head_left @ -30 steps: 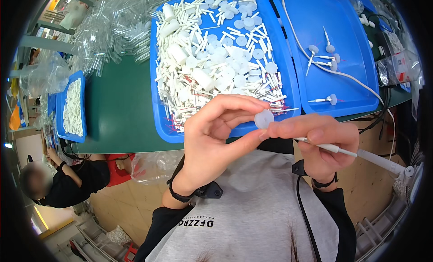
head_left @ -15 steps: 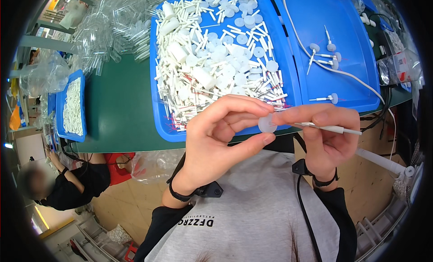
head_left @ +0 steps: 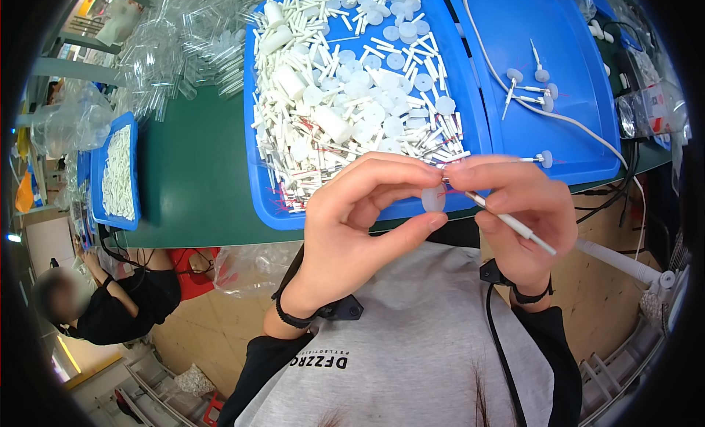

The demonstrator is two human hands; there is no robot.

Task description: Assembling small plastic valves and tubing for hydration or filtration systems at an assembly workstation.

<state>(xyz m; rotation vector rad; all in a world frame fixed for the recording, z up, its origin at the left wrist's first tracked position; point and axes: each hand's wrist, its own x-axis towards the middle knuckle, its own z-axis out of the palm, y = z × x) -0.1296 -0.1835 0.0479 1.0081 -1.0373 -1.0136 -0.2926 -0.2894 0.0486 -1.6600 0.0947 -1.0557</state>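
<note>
A small translucent white disc (head_left: 433,198) is pinched between the thumb and fingers of my left hand (head_left: 352,218), its face turned partly aside. In my right hand (head_left: 532,214) lies a slim white rod (head_left: 525,227) with a narrower metal-looking front part, slanting down to the right. The right fingertips meet the left ones just above the disc, where thin red wires show. How the wires sit in the disc is hidden by the fingers. Behind my hands a blue tray (head_left: 258,196) holds many white tubes and loose discs (head_left: 393,126).
A second blue tray (head_left: 547,23) on the right carries several disc-and-rod pieces (head_left: 545,159) and a white cable (head_left: 580,124). Clear plastic tubes (head_left: 172,52) are heaped at far left on the green table (head_left: 191,170). A person (head_left: 110,302) sits at left beyond a small blue tray (head_left: 134,214).
My right hand has turned, so the rod's rear end has swung downward from nearly level. Right fingertips have moved up to the left ones, and the disc has tilted slightly.
</note>
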